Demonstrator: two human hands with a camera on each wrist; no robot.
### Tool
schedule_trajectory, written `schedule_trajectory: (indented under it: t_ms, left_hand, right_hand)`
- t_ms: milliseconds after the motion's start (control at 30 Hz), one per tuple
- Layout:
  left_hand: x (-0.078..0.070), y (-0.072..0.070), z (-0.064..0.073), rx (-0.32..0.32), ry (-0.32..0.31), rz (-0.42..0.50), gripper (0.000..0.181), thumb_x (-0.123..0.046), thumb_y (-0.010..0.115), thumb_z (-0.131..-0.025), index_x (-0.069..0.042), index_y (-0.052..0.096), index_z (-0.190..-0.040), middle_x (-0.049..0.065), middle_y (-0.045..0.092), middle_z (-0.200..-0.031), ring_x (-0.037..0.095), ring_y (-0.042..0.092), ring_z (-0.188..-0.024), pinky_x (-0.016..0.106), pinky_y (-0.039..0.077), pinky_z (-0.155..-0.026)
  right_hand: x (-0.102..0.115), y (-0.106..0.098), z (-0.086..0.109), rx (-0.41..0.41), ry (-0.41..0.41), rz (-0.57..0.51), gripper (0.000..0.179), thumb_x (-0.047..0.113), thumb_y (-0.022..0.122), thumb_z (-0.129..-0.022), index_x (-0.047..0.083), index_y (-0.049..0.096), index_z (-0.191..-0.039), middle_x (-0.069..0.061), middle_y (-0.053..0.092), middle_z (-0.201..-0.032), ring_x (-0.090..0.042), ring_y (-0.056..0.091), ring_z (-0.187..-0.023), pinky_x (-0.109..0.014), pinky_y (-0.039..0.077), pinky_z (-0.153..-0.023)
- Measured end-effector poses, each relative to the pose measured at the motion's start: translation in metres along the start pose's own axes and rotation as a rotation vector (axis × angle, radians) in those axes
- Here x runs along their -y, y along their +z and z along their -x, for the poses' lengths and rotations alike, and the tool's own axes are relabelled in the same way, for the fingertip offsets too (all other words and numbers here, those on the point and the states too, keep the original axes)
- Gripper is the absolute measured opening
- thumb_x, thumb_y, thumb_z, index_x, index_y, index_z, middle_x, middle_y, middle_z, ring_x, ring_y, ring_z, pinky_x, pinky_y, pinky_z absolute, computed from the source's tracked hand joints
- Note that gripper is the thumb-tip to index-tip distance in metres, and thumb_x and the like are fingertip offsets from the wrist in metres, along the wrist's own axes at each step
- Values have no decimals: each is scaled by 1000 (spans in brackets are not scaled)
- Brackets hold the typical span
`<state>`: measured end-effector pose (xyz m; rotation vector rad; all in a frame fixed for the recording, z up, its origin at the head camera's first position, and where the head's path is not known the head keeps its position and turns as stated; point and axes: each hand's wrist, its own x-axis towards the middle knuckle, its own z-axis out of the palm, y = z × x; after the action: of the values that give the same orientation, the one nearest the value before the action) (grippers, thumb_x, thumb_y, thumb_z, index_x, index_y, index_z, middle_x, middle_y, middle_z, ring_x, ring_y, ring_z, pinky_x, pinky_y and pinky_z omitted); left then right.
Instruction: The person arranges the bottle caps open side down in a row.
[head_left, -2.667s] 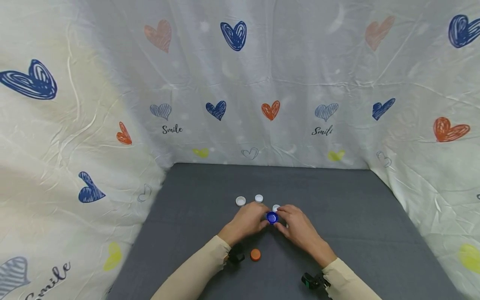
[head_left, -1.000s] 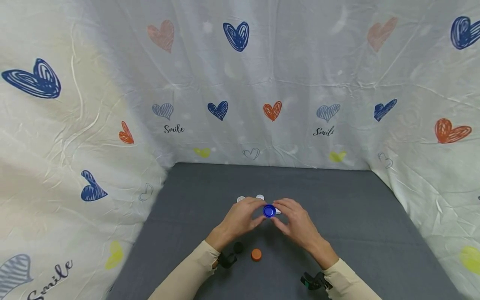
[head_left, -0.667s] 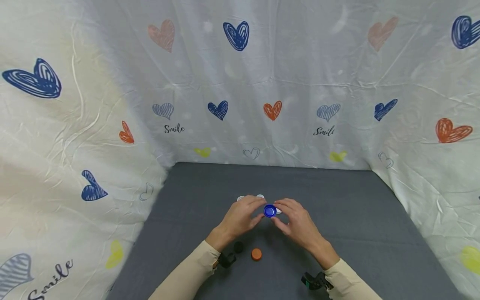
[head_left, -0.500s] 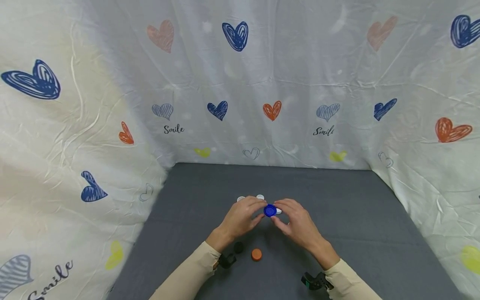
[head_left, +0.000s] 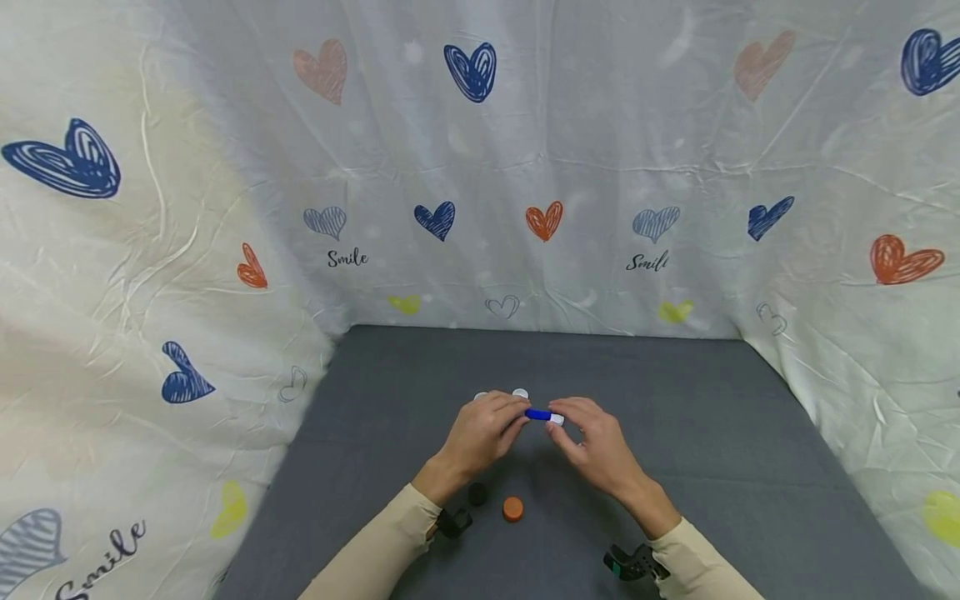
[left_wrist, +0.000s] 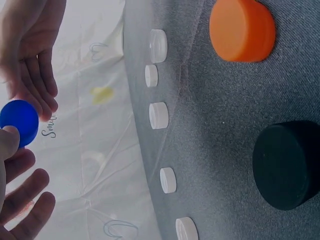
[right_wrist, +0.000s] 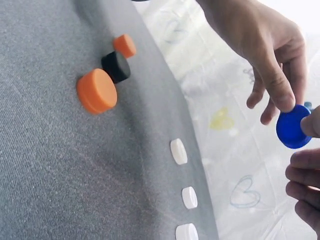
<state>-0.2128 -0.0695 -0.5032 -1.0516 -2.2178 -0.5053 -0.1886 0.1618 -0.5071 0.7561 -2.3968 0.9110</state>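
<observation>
A blue bottle cap (head_left: 538,414) is held up over the grey table, edge-on in the head view. My left hand (head_left: 480,435) pinches its left side, thumb across the face in the left wrist view. On the other side is my right hand (head_left: 596,442), its thumb and fingertips right at the cap's rim. The right wrist view has the blue bottle cap (right_wrist: 291,129) with the right thumb overlapping its face. Behind the right fingertips, a white cap (head_left: 557,420) partly shows.
Several white caps (left_wrist: 159,115) form a loose row beyond the hands. Nearer the body lie a black cap (head_left: 477,494) and an orange cap (head_left: 513,509). A second orange cap (right_wrist: 124,45) appears in the right wrist view. A heart-printed cloth (head_left: 480,167) hangs behind the table.
The blue cap has been raised slightly off to the left and turned from face-on to edge-on. The left forearm has shifted left, uncovering the black cap.
</observation>
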Motion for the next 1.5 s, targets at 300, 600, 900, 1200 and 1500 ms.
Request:
schedule_trajectory:
  t_ms: [300, 600, 900, 1200, 1500]
  left_hand:
    - [1, -1, 4, 21, -145, 96, 21, -23, 75, -92, -12, 75, -110, -1, 76, -105, 11, 69, -95, 29, 58, -82]
    - [0, -1, 5, 118, -274, 314, 14, -21, 70, -95, -12, 77, -103, -2, 76, -94, 10, 69, -82, 28, 59, -73]
    - [-1, -3, 3, 201, -366, 432, 15, -17, 68, -95, -11, 78, -104, -2, 76, -91, 4, 66, -78, 32, 60, -69]
    - [2, -3, 6, 204, -337, 428, 22, -21, 62, -98, -12, 76, -110, 1, 76, -101, 4, 68, -84, 24, 59, -72]
    - [3, -5, 6, 154, -248, 346, 31, -27, 76, -89, -13, 74, -117, 0, 74, -112, 11, 68, -93, 28, 59, -74]
  right_hand:
    - [-4, -1, -1, -66, -147, 27, 40, 19, 83, -82, 4, 72, -118, -8, 70, -119, -24, 64, -112, -46, 54, -93]
    - [-2, 1, -2, -33, -269, 103, 59, 10, 88, -74, 6, 67, -129, -10, 66, -129, -28, 59, -121, -47, 49, -101]
    - [-1, 4, -1, -17, -316, 139, 55, 13, 90, -73, 3, 70, -123, -10, 67, -127, -28, 61, -120, -49, 50, -101]
    - [-3, 6, 3, -12, -270, 136, 47, 23, 83, -81, 5, 71, -122, -8, 69, -125, -26, 61, -118, -49, 49, -102]
    - [-4, 5, 6, -24, -215, 125, 48, 20, 87, -77, 4, 72, -119, -8, 70, -121, -27, 62, -117, -52, 49, -100]
